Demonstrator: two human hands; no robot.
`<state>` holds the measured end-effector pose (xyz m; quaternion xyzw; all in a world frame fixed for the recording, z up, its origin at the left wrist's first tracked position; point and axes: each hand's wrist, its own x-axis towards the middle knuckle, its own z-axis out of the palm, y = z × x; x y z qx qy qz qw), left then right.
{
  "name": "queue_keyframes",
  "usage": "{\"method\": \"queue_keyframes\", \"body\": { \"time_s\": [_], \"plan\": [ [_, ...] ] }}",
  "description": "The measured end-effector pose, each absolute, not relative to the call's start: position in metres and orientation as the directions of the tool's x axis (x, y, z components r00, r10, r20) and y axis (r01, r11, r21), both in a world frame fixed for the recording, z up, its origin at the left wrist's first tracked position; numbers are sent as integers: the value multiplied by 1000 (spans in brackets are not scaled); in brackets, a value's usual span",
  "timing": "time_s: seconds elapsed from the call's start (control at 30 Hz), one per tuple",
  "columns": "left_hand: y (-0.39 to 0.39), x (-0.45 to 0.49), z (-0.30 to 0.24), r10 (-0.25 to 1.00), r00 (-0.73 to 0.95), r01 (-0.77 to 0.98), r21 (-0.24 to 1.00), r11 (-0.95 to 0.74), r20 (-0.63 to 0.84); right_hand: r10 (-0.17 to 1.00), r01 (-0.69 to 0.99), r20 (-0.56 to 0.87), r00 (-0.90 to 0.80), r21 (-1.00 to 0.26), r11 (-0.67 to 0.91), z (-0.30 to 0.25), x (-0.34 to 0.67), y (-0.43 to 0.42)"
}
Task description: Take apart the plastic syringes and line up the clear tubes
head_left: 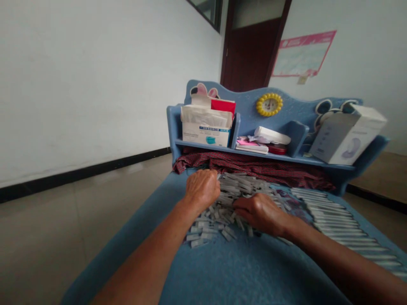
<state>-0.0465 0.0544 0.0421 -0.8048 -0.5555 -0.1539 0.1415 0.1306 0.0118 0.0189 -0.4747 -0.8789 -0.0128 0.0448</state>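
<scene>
A pile of small, flat, greyish translucent pieces [241,183] is spread across the blue desk [219,271]. Their exact kind is too blurred to tell. My left hand [203,186] is closed at the pile's left edge, and whatever its curled fingers hold is hidden behind the knuckles. Over the right part of the pile, my right hand [262,212] has its fingers pressed together and pointing left among the pieces. I cannot make out what sits between those fingertips. Slim white sticks [337,220] with dark ends lie side by side in a long row, right of my right hand.
A red checked cloth [241,164] lies bunched below the desk's shelf. On the shelf stand a mask box [206,131], a stack of papers [252,147], a red round case [277,149] and a tilted white box [346,135]. A yellow clock [269,104] is on the backboard.
</scene>
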Motion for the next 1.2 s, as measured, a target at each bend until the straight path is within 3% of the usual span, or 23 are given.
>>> {"method": "queue_keyframes", "body": {
  "time_s": [0.13, 0.23, 0.53, 0.7, 1.2],
  "plan": [
    [55, -47, 40, 841, 345, 933, -54, -356, 417, 867, 857, 36, -498, 177, 485, 19, 103, 25],
    [56, -48, 39, 833, 347, 931, -52, -361, 430, 890, 863, -25, -456, 233, 448, 18, 90, 32],
    [53, -49, 41, 839, 349, 925, -8, -380, 417, 912, 879, -80, -403, 242, 410, 18, 84, 38],
    [55, -50, 40, 814, 392, 909, -42, -415, 429, 918, 887, -67, -392, 239, 396, 30, 93, 30],
    [58, -47, 40, 602, 641, 707, -60, -705, 477, 962, 948, 177, -205, 280, 151, 56, 204, -10]
  ]
}}
